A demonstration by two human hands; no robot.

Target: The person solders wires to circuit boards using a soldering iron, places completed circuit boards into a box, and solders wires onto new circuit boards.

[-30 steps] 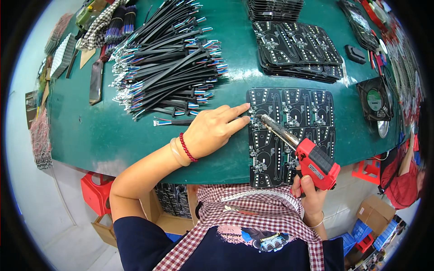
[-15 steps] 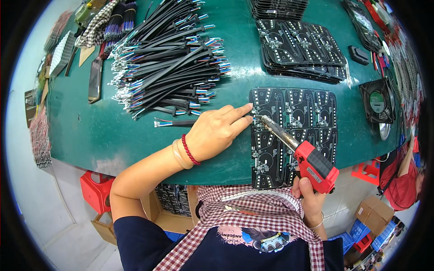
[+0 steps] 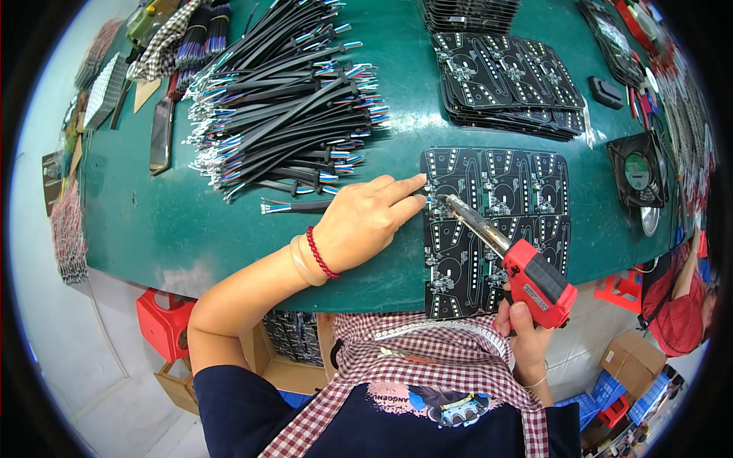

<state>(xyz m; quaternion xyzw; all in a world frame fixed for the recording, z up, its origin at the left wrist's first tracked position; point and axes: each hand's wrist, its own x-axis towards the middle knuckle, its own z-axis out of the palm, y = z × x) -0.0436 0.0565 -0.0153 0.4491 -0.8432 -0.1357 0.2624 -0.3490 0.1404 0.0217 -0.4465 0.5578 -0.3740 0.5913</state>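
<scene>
My left hand (image 3: 365,220) lies over a black-sleeved cable (image 3: 309,207) and pins it down, with index and middle fingers reaching the left edge of a black circuit board panel (image 3: 452,256). Colored wires fan out from the cable's left end; its other end is mostly under my fingers at the panel's edge. In my right hand (image 3: 524,330) is a red and black soldering gun (image 3: 539,282), gripped from below. Its metal barrel slants up and left across the panel, and the tip is just right of my left fingertips. Whether the tip touches the board I cannot tell.
A large heap of black cables (image 3: 290,107) covers the table (image 3: 191,252) at left, beside a phone (image 3: 161,136). Stacked board panels (image 3: 508,76) stand beyond the working panel. On the right are a small black fan (image 3: 638,172) and a black box (image 3: 605,93).
The soldering gun has shifted slightly right, its tip drawing a little away from my left fingertips. My left hand and the panel stay in place.
</scene>
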